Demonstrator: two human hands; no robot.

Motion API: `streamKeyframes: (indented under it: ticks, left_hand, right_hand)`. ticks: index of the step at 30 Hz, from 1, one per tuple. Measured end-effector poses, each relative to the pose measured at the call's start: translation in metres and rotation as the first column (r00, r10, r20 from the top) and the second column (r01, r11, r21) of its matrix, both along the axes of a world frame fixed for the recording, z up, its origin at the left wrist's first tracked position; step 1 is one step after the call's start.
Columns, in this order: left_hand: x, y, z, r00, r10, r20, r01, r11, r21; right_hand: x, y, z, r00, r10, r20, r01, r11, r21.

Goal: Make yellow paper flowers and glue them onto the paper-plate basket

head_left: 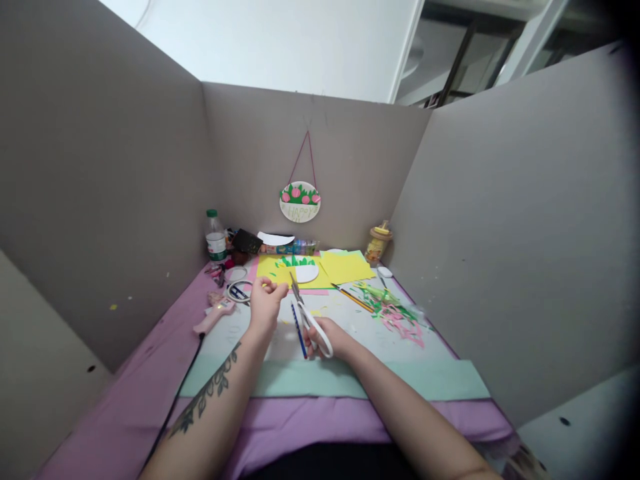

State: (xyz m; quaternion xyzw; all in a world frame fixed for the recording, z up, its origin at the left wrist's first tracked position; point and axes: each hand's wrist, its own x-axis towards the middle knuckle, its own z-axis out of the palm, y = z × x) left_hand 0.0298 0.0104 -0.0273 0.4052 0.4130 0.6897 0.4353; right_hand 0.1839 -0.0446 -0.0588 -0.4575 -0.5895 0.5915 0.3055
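My right hand (331, 337) is closed round the white handles of a pair of scissors (306, 315), blades pointing up and away over the desk. A blue pencil (299, 331) lies just left of that hand. My left hand (266, 303) hovers beside the blades with fingers pinched on a tiny yellow scrap that I can barely make out. Yellow paper sheets (345, 265) with a white oval and green cut-outs (299, 268) lie further back.
Grey cardboard walls enclose the desk on three sides. A hanging oval decoration (300, 201) is on the back wall. A bottle (215, 237), a pink glue gun (216, 315), a jar (377, 244), green and pink paper scraps (395, 312) and a mint sheet (345, 380) lie around.
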Motion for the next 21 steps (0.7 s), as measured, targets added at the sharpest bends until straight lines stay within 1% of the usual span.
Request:
streamKeyframes:
  ticks: [4, 9, 13, 21]
  left_hand:
    - [0.002, -0.002, 0.001, 1.0, 0.003, -0.011, -0.003, 1.0, 0.002]
    - [0.003, -0.003, 0.001, 1.0, -0.003, -0.008, 0.003, 1.0, 0.006]
    - [0.003, -0.005, 0.003, 1.0, 0.015, -0.017, -0.014, 1.0, 0.011]
    - [0.003, -0.003, 0.003, 1.0, 0.016, -0.01, -0.015, 1.0, 0.022]
  right_hand:
    - [0.002, 0.002, -0.005, 1.0, 0.005, -0.009, -0.005, 1.0, 0.028]
    - [0.002, 0.003, -0.005, 1.0, 0.003, -0.019, -0.003, 1.0, 0.029]
    - [0.003, 0.003, -0.007, 1.0, 0.008, -0.012, -0.007, 0.998, 0.054]
    - [0.009, 0.011, -0.023, 0.998, 0.009, 0.059, -0.016, 0.993, 0.114]
